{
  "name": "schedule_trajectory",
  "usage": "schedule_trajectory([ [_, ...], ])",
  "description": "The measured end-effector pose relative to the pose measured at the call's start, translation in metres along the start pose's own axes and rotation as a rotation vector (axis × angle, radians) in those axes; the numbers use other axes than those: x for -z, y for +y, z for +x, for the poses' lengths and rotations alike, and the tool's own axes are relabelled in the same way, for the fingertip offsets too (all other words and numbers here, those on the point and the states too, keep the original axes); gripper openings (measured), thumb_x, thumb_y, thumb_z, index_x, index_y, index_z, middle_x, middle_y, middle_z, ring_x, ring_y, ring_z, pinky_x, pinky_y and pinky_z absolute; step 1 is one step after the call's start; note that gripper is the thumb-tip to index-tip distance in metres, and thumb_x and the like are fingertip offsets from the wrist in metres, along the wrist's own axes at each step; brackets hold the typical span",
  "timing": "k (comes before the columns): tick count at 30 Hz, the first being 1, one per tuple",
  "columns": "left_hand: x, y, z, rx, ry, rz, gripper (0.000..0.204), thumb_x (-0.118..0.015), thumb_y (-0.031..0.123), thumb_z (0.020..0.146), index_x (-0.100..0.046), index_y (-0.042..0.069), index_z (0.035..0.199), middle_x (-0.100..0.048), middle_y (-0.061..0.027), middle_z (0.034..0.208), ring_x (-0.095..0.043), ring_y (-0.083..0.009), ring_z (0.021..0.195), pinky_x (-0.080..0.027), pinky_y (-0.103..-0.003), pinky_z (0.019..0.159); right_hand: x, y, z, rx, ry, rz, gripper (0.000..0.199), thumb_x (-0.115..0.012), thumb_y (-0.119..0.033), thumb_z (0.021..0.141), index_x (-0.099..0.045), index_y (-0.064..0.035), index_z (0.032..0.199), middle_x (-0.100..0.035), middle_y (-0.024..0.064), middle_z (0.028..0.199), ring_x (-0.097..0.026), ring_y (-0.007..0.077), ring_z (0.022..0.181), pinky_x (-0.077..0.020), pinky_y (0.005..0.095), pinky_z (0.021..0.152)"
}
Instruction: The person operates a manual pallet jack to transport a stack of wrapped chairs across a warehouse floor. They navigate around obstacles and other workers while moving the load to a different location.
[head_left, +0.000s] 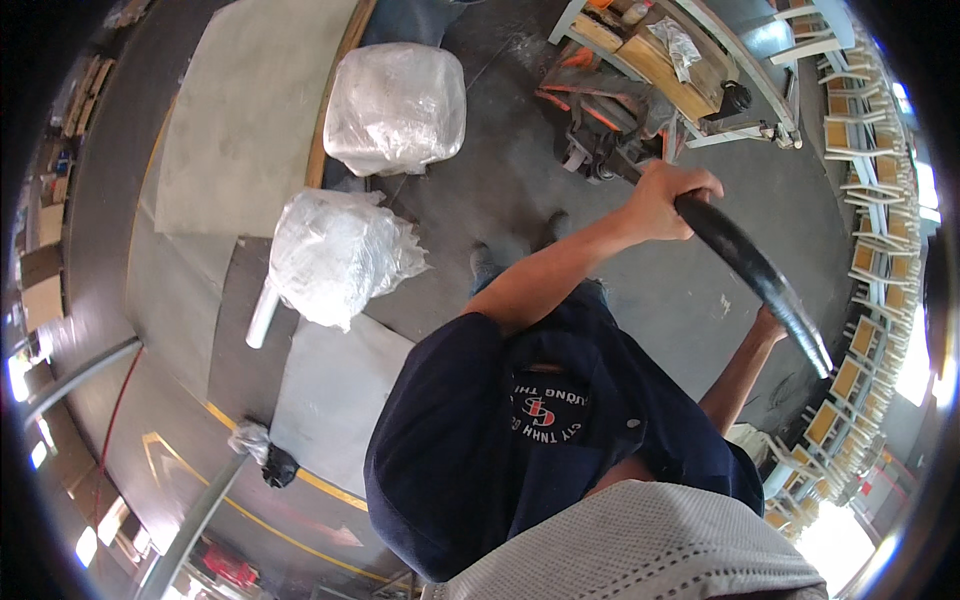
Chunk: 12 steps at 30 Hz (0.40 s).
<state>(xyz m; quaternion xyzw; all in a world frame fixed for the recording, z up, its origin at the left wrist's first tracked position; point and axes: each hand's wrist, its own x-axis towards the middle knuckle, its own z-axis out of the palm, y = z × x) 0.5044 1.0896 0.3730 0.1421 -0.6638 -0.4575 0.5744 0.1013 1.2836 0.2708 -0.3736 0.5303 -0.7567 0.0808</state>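
A long, shiny black, slightly curved piece [745, 255], seen nearly edge-on, is held out to the right of my body. I cannot make out its exact kind. My left hand [668, 200] is closed at its upper end. Lower down, my right hand [770, 326] grips its far side, with most of the fingers hidden behind it. Left of my feet stand two bundles wrapped in clear plastic film, one rounded and taut [395, 108], the other with loose ends [340, 258]. A white roll [262, 316] lies beside the second bundle.
At the top right stands a metal-framed rack [735, 130] holding wooden boards, with an orange-and-black bag [610, 105] by it. A long row of stacked chairs [865, 230] lines the right. Flat sheets [250, 120] lie on the left; a metal pole [195, 530] rises at the lower left.
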Motion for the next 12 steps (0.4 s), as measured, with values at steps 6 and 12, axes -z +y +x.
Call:
schedule_trajectory([
  [6, -0.026, -0.015, 0.097, -0.027, 0.184, 0.017, 0.022, -0.062, 0.002, 0.061, -0.063, 0.002, 0.082, -0.061, -0.0117, 0.066, -0.062, -0.0199, 0.061, -0.047, -0.029, 0.056, -0.01, 0.009, 0.123, -0.335, 0.454, 0.198, 0.037, -0.067, -0.016, 0.078, -0.054, -0.0002, 0.108, -0.057, 0.0109, 0.102, -0.058, 0.028, 0.083, -0.0531, 0.0418, 0.066],
  [12, -0.043, -0.054, 0.163, 0.047, 0.301, 0.146, 0.018, -0.06, 0.006, 0.072, -0.065, 0.001, 0.089, -0.063, -0.0085, 0.065, -0.06, -0.0162, 0.058, -0.046, -0.029, 0.057, -0.134, 0.039, 0.232, -0.141, 0.53, -0.256, 0.033, -0.063, -0.019, 0.081, -0.053, 0.0127, 0.088, -0.06, 0.0182, 0.077, -0.057, 0.0249, 0.049, -0.0491, 0.0361, 0.044],
])
